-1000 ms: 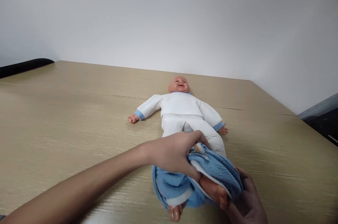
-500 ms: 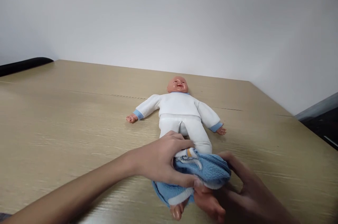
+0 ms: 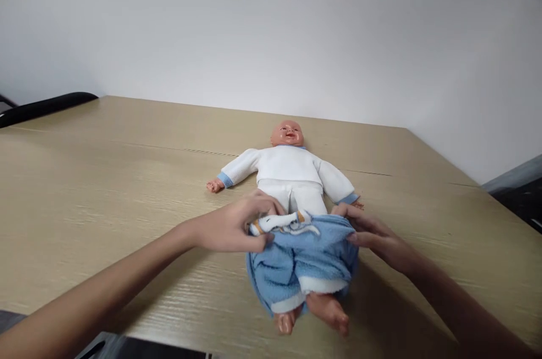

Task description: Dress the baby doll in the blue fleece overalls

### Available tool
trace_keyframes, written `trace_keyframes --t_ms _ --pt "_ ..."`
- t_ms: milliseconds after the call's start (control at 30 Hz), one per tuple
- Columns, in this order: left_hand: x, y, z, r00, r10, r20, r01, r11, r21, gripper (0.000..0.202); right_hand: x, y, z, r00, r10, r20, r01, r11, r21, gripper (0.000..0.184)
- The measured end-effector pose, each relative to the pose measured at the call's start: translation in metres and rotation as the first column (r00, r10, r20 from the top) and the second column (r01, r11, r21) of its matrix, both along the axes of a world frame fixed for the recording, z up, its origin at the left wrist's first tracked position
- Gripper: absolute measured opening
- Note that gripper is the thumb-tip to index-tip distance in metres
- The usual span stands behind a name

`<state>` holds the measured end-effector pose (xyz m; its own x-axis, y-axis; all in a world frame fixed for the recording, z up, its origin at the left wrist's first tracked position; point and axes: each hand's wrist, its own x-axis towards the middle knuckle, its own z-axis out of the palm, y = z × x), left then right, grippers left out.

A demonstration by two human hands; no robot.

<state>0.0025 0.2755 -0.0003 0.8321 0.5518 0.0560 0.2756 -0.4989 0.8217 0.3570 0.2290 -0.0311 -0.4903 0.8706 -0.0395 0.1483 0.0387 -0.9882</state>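
A baby doll [image 3: 289, 170] in a white top and white trousers lies on its back on the wooden table [image 3: 105, 178], head away from me. Blue fleece trousers [image 3: 302, 266] with white cuffs cover its legs up to the thighs, and both bare feet stick out near the table's front edge. My left hand [image 3: 235, 226] pinches the left side of the blue waistband. My right hand [image 3: 372, 235] grips the right side of the waistband, fingers curled on the fabric.
A white partition wall [image 3: 254, 37] stands behind the table. A black chair back [image 3: 46, 106] shows at the far left edge. The table's right edge drops off to a dark floor [image 3: 516, 195].
Both hands have drawn the blue trousers up the doll's legs, from bunched around the shins to the thighs. My right hand has left the doll's foot and taken the waistband.
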Motion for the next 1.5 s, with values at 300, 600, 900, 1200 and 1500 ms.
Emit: trace_keyframes --t_ms 300,600,900,1200,1500 --pt "0.000 0.015 -0.054 0.956 0.247 0.157 -0.193 0.935 -0.297 0.037 -0.027 0.014 -0.035 0.911 -0.218 -0.350 0.097 0.939 -0.331 0.023" --pt "-0.012 0.009 -0.049 0.981 0.121 0.151 -0.055 0.922 -0.382 0.041 -0.047 -0.001 -0.032 0.849 -0.346 -0.399 0.186 0.903 -0.388 0.020" --pt "0.002 0.008 -0.070 0.906 0.320 0.278 -0.087 0.781 -0.618 0.043 -0.066 0.001 -0.028 0.775 -0.498 -0.390 0.275 0.820 -0.501 0.024" --pt "0.023 0.002 -0.080 0.742 0.598 0.303 -0.092 0.538 -0.838 0.051 -0.071 0.006 -0.030 0.774 -0.481 -0.413 0.203 0.805 -0.557 0.042" --pt "0.023 0.003 -0.076 0.717 0.626 0.305 -0.119 0.542 -0.832 0.055 -0.071 0.012 -0.033 0.778 -0.475 -0.411 0.213 0.815 -0.539 0.041"
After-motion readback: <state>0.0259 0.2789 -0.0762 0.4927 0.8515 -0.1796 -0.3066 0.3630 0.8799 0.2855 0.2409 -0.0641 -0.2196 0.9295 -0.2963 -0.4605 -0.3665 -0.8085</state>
